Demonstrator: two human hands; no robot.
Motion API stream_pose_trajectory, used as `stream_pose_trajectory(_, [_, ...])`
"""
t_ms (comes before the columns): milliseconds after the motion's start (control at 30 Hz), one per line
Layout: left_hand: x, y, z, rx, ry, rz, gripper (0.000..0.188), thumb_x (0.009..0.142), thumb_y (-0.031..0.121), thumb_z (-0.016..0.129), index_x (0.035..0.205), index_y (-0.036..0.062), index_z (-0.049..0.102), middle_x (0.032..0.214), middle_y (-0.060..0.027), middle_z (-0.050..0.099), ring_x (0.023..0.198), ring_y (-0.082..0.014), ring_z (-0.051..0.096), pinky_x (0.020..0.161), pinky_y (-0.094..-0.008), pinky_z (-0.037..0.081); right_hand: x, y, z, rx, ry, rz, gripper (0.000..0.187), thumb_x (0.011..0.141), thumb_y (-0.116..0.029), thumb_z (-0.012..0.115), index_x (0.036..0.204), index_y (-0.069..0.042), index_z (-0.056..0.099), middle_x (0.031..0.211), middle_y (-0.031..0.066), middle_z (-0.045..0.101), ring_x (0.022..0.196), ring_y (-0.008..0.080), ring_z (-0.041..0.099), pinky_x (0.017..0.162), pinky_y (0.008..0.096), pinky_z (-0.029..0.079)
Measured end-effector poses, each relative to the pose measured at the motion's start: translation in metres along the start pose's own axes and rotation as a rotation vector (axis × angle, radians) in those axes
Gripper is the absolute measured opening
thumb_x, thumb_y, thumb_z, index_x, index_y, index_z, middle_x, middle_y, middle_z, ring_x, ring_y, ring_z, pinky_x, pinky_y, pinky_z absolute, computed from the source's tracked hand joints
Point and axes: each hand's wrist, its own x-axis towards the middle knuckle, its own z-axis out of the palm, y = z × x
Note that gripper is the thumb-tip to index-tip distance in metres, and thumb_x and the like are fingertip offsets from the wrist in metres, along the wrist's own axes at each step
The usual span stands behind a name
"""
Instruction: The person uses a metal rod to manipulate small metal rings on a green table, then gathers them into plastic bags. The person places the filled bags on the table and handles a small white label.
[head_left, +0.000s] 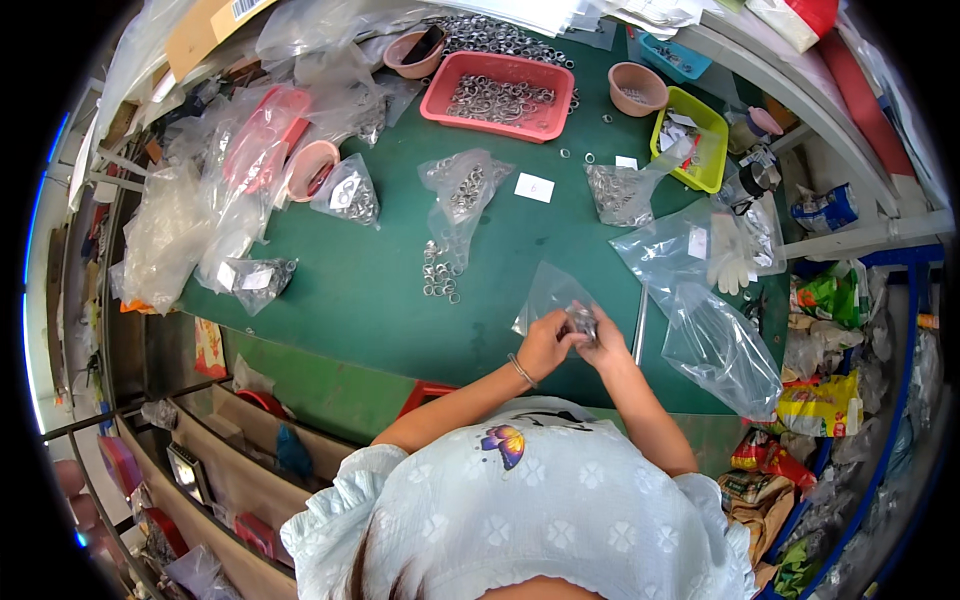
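Observation:
Near the front edge of the green table, both my hands are closed around a small clear plastic bag [548, 289] with shiny metal pieces bunched in it. My left hand [546, 345] pinches it from the left, a bracelet on the wrist. From the right, my right hand [606, 347] grips the same bunch; its fingertips are partly hidden. Left of my hands, loose metal rings [437, 280] lie by the mouth of an open bag of rings [468, 190]. A white paper card [534, 188] lies beyond my hands.
A pink tray [432, 104] of rings stands at the back, before a heap of rings [495, 38]. A yellow-green basket [715, 160] is at the back right. A large clear bag [700, 325] and a metal rod [641, 325] lie right of my hands. Plastic bags [165, 235] crowd the left.

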Motion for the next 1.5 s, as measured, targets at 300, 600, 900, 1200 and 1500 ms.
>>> stream_pose_trajectory(300, [0.053,-0.018,-0.023,-0.284,0.321,-0.188,0.017,0.074,0.004,0.07,0.073,-0.0014,0.054,0.065,-0.0049,0.059,0.058,-0.0072,0.054,0.052,-0.0212,0.044,-0.054,-0.054,0.05,-0.997,-0.318,-0.631,0.022,0.086,-0.013,0.058,0.091,0.007,0.063,0.093,0.0118,0.064,0.092,0.019,0.059,0.082,0.0289,0.045])
stream_pose_trajectory(600, [0.047,-0.006,-0.019,-0.152,0.219,-0.186,0.016,0.077,0.001,0.066,0.082,-0.0004,0.05,0.07,-0.0032,0.055,0.059,-0.0062,0.05,0.053,-0.0209,0.042,0.096,-0.161,0.1,-1.355,0.551,-1.811,0.119,0.051,-0.026,0.084,0.136,0.007,0.009,0.136,0.0235,0.031,0.124,0.0379,0.03,0.105,0.0456,0.02])
stream_pose_trajectory(900, [0.05,0.007,-0.011,0.036,0.131,-0.029,0.025,0.075,0.002,0.065,0.097,-0.0006,0.053,0.066,-0.0042,0.05,0.055,-0.0114,0.047,0.054,-0.024,0.042,0.101,-0.201,0.119,-0.667,0.262,-1.742,0.019,0.085,-0.011,0.056,0.084,0.008,0.06,0.072,0.0127,0.061,0.063,0.0184,0.053,0.062,0.0339,0.043])
stream_pose_trajectory(1200, [0.055,0.043,-0.016,0.207,0.247,0.146,0.075,0.064,0.012,0.077,0.125,0.0014,0.035,0.113,-0.0176,0.039,0.101,-0.0278,0.045,0.087,-0.0364,0.039,-0.102,-0.143,0.145,-0.244,-0.186,-1.492,0.016,0.091,-0.016,0.052,0.084,-0.002,0.057,0.076,0.0006,0.056,0.07,0.0076,0.049,0.064,0.0238,0.04])
stream_pose_trajectory(1500, [0.061,0.131,-0.004,-0.268,-0.277,0.213,0.124,0.045,0.038,0.086,0.14,0.0077,0.014,0.134,-0.0238,0.033,0.121,-0.0331,0.038,0.102,-0.0437,0.029,-0.208,-0.088,0.071,0.071,-0.6,-0.597,0.011,0.088,-0.007,0.049,0.097,-0.002,0.052,0.083,0.0051,0.054,0.07,0.0143,0.052,0.064,0.0267,0.045])
